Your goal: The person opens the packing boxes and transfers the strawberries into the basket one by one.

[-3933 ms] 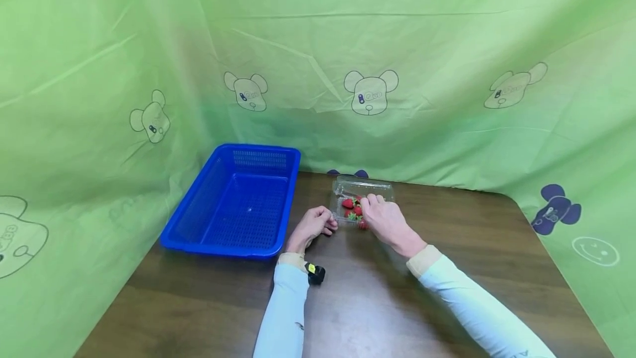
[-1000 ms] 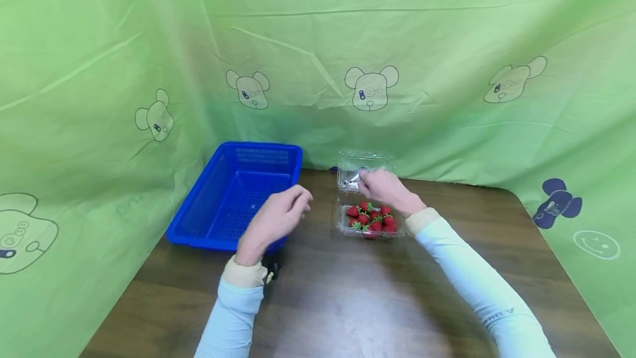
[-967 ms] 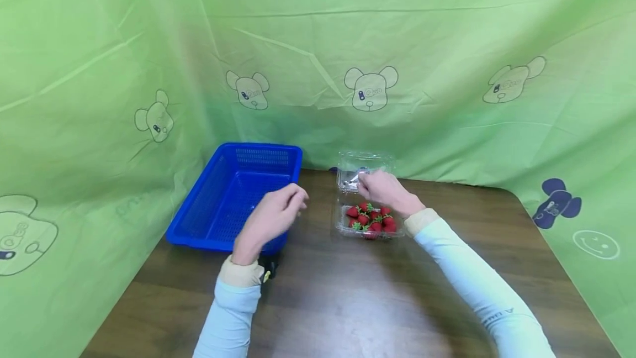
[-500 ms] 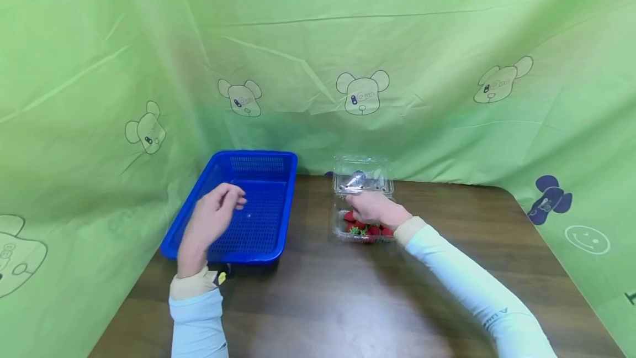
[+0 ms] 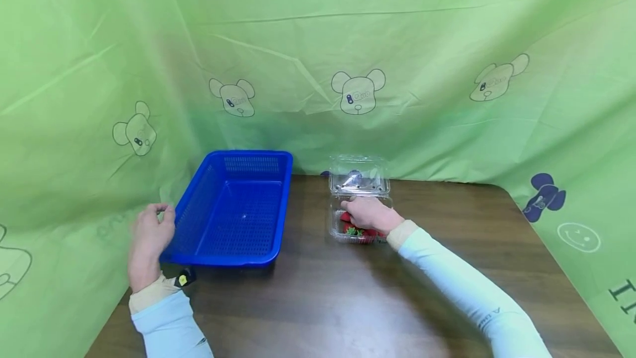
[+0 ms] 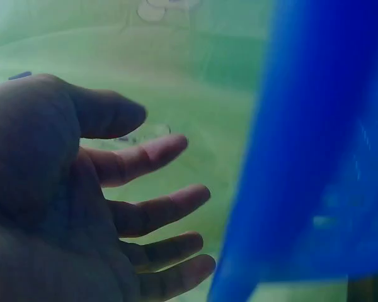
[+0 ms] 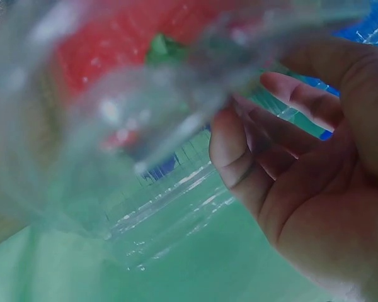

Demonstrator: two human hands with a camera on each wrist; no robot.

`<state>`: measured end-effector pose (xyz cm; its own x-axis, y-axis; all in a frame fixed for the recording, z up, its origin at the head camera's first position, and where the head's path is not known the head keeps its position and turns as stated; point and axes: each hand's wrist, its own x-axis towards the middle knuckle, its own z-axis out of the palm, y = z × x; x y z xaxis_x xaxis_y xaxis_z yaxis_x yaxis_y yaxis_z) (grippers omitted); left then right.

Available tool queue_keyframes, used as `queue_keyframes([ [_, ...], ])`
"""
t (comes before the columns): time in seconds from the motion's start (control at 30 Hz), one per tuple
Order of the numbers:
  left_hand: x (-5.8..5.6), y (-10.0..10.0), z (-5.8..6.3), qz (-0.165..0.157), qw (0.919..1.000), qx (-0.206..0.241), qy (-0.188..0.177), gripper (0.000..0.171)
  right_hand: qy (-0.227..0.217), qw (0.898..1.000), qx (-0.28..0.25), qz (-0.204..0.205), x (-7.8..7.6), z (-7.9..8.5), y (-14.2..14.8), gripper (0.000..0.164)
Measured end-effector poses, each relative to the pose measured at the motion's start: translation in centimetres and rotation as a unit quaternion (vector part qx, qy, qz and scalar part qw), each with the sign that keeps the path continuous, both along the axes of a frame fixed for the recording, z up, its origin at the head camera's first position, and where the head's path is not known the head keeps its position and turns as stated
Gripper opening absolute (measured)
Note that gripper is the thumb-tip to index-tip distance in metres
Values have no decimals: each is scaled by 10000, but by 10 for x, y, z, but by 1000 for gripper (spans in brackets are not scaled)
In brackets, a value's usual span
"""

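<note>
My left hand [image 5: 151,236] is just outside the left rim of the blue plastic basket [image 5: 243,225]. In the left wrist view its fingers [image 6: 164,211] are spread and bent a little, with nothing between them and the basket wall [image 6: 290,157] beside them. My right hand [image 5: 367,213] reaches down into a clear plastic clamshell [image 5: 334,220] of red strawberries [image 5: 351,228] and covers part of them. From the right wrist, the fingers [image 7: 227,148] are loosely bent, the palm holds nothing, and clear plastic partly hides the tips. The clamshell's lid [image 5: 358,181] stands raised behind.
The brown wooden table [image 5: 318,303] carries the basket at left and the clamshell near the back. A green cloth [image 5: 293,32] with bear prints hangs close behind and along both sides. A small black device [image 5: 186,278] sits at my left wrist.
My left hand has swung left across the basket to its outer side. My right hand, earlier by the lid, has come down toward me onto the strawberries. The clamshell's lid was opened before that.
</note>
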<state>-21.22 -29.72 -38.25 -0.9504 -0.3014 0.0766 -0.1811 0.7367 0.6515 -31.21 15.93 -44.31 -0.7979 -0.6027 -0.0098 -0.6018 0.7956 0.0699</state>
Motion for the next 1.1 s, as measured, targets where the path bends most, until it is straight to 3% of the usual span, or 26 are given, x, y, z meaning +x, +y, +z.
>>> queue_keyframes([
  [0.2, -2, -15, -13, -451, 9950, 178, -871, 68, 164, 9998, 142, -52, -1, -4, -5, 13],
  [0.33, -7, -19, -24, -692, 9890, 270, -1281, 76, -9, 9998, 171, 126, 0, -6, -7, 6],
  [0.43, -10, -22, -29, -751, 9874, 284, -1365, 76, -146, 9995, 220, 190, -1, -7, -8, 4],
  [0.67, -11, -31, -35, -976, 9865, 34, -1315, 56, -206, 9993, 208, 232, -3, -5, -9, 15],
  [0.93, -12, -33, -36, -955, 9856, 125, -1389, 61, -153, 9994, 52, 318, -3, -3, -11, 11],
  [1.1, -13, -32, -38, -967, 9874, 122, -1245, 59, -385, 9987, -36, 343, -4, 10, -7, 14],
])
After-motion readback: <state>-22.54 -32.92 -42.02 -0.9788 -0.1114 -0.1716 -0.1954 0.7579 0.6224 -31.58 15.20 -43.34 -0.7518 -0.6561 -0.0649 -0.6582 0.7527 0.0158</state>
